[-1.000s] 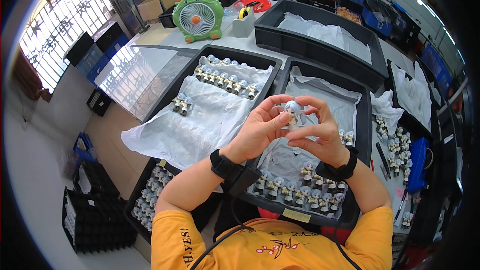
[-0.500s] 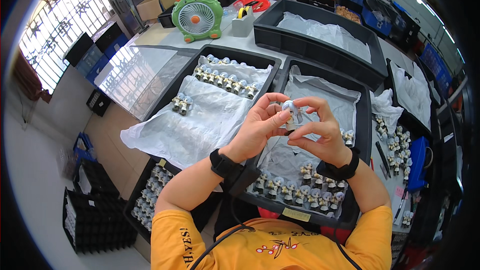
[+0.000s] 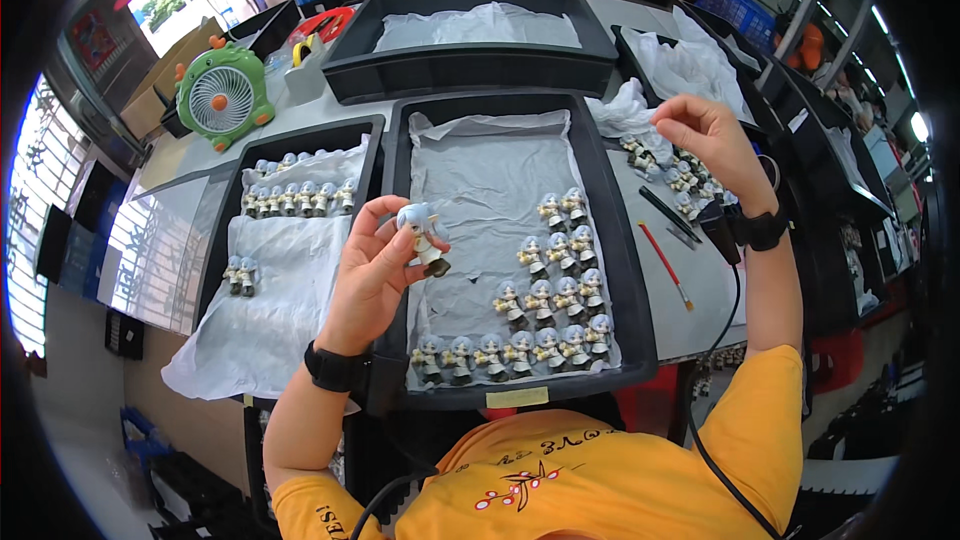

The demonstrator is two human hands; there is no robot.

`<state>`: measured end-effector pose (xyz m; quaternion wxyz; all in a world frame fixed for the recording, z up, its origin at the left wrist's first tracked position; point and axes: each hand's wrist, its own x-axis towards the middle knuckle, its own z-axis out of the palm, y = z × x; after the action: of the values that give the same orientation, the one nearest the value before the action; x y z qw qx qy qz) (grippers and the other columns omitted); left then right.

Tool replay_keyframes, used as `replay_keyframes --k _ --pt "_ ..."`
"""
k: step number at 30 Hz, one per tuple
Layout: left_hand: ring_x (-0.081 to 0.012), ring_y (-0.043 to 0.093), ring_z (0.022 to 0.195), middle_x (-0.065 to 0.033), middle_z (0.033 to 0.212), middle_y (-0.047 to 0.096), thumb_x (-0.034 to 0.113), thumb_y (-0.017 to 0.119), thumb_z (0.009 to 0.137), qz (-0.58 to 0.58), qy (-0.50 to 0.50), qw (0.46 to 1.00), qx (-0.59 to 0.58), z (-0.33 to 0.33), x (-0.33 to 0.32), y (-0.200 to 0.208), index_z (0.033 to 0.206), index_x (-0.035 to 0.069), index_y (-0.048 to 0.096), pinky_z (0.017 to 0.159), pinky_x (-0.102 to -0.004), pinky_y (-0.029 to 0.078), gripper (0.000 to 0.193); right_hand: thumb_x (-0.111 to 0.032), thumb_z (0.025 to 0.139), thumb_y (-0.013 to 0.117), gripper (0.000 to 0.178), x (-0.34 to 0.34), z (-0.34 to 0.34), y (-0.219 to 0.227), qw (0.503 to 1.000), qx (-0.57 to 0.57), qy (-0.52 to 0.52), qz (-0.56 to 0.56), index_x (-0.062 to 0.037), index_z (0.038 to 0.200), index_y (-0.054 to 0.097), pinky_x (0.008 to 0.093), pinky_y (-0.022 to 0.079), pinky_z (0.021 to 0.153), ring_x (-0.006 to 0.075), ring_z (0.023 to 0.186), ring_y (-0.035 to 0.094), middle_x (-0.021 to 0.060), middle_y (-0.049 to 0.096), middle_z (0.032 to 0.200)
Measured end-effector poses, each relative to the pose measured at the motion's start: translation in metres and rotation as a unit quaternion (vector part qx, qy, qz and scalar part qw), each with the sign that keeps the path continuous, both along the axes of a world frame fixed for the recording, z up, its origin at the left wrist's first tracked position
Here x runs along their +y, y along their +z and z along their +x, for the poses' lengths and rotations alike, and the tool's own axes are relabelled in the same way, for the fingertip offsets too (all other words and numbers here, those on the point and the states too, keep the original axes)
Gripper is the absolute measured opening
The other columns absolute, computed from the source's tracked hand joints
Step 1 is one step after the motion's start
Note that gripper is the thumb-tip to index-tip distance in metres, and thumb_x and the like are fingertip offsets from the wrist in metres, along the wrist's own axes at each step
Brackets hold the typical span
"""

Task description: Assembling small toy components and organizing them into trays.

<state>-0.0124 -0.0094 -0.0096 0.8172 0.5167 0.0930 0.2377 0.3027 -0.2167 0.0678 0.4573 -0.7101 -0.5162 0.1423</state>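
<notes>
Between thumb and fingers, my left hand grips a small figurine with pale blue hair, a white coat and a dark base. It is tilted above the left side of the middle black tray. Similar figurines stand in rows along that tray's near and right parts, on white tissue. My right hand is raised past the tray's right edge, fingers loosely bent, nothing visible in them. Below and beside it lies a cluster of figurines next to crumpled white tissue.
A left tray holds more figurines on tissue. Behind stand a large black tray, a green fan and a tape dispenser. Dark pens and a red-handled brush lie right. A cable hangs from my right wrist.
My right hand has let go of the figurine and swung right, over the cluster beside the tray. My left hand keeps the figurine. The view has turned toward the right.
</notes>
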Motion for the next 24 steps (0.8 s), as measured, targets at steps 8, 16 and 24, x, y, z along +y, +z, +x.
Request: replay_keyframes --k 8,16,24 --pt "-0.0219 0.061 0.095 -0.0069 0.104 0.055 0.018 0.054 0.091 -0.01 -0.037 0.998 0.05 0.007 -0.002 -0.008 0.12 0.007 0.041 0.075 -0.0313 0.054 0.033 -0.017 0.073 0.067 0.018 -0.073 0.038 -0.116 0.935 -0.068 -0.132 -0.323 0.0005 0.077 0.065 0.0309 0.048 0.063 0.0216 0.065 0.063 0.0124 0.065 0.07" --pt "-0.022 0.061 0.093 -0.0068 0.1 0.057 0.017 0.048 0.094 -0.013 -0.036 0.997 0.063 0.008 -0.002 -0.013 0.12 0.009 0.041 0.077 -0.0323 0.053 0.029 -0.014 0.07 0.067 0.014 -0.093 0.054 -0.135 0.916 -0.175 -0.184 -0.311 -0.0011 0.075 0.067 0.0356 0.049 0.067 0.0285 0.071 0.064 0.0147 0.066 0.074" --pt "-0.0259 0.061 0.099 -0.0053 0.105 0.055 0.019 0.051 0.093 -0.049 -0.08 0.994 0.05 0.009 -0.004 -0.015 0.118 0.012 0.039 0.083 -0.0381 0.051 0.028 -0.011 0.068 0.067 0.015 -0.103 0.046 -0.154 0.929 -0.171 -0.195 -0.265 -0.0001 0.074 0.059 0.0389 0.047 0.061 0.0324 0.067 0.06 0.0166 0.061 0.068"
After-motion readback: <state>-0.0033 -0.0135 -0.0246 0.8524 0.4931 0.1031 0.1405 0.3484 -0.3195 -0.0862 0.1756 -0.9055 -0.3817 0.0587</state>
